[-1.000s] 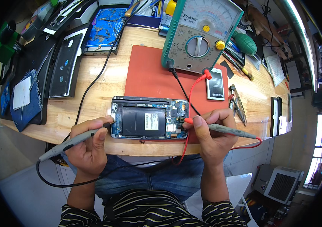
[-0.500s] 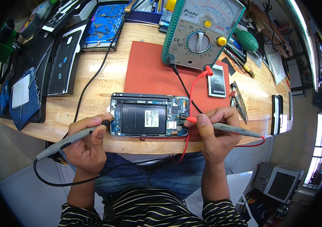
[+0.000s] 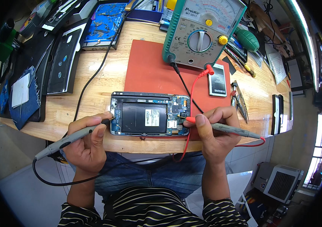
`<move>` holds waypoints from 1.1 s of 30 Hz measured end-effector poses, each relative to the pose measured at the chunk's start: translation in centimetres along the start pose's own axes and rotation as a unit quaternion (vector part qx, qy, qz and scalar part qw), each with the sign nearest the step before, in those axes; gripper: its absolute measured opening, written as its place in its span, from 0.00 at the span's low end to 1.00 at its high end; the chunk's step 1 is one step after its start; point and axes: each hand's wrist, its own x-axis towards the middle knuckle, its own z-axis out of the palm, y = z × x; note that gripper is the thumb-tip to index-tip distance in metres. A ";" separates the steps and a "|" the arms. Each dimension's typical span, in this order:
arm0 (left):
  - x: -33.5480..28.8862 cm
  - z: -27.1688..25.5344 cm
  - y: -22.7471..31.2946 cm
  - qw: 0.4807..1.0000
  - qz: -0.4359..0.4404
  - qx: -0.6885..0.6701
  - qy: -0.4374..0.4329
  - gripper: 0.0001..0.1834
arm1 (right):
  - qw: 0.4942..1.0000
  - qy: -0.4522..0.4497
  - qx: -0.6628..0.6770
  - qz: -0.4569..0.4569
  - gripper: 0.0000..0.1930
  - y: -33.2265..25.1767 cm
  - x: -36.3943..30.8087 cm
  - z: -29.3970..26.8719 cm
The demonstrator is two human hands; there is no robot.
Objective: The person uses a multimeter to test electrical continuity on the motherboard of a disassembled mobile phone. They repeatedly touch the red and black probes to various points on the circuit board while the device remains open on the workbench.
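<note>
Smartphone [image 3: 134, 117], opened, circuit boards showing: lies lengthwise across the lower edge of a red-brown mat [image 3: 149, 68], its 9 o'clock end over the bare wood of the bench [image 3: 100, 81]. Clock directions below run from it.

Left hand [image 3: 87, 140], at 8 o'clock: pinched closed on a grey black-lead probe [image 3: 68, 140], tip at the phone's 9 o'clock end. Right hand [image 3: 221, 130], at 4 o'clock: pinched closed on a grey red-collared probe [image 3: 236, 130], tip at the board near the 3 o'clock end. Actual contact too fine to tell.

Change over the last second: slight. The layout sits a little higher in view; both tips keep to the same ends, suggesting a steadily held two-point probing.

Containers: battery bay [image 3: 134, 121] in the phone, white label inside; blue shallow tray [image 3: 106, 22], 11 o'clock, small dark metal pieces in it; dark blue box [image 3: 144, 17], 12 o'clock, pen-like tools in it.

Beyond: analogue multimeter [image 3: 191, 56], 1 o'clock, both leads plugged in; phone battery [image 3: 217, 80], 2 o'clock; green blower bulb [image 3: 247, 39], 2 o'clock, farther out.
</note>
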 end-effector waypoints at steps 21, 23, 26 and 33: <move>0.2 0.0 0.0 1.000 0.010 0.002 -0.004 0.08 | 1.000 -0.005 -0.008 0.001 0.11 0.0 -0.1 0.1; 0.2 0.0 0.1 1.000 0.010 0.004 -0.002 0.08 | 1.000 -0.004 -0.006 0.004 0.11 0.0 -0.1 0.1; 0.1 0.0 0.0 1.000 0.006 0.007 0.000 0.08 | 1.000 -0.006 -0.011 0.004 0.11 0.0 0.0 0.1; 0.0 0.1 -0.1 1.000 0.001 0.007 0.020 0.09 | 1.000 -0.001 0.004 0.018 0.11 -0.1 -0.1 0.1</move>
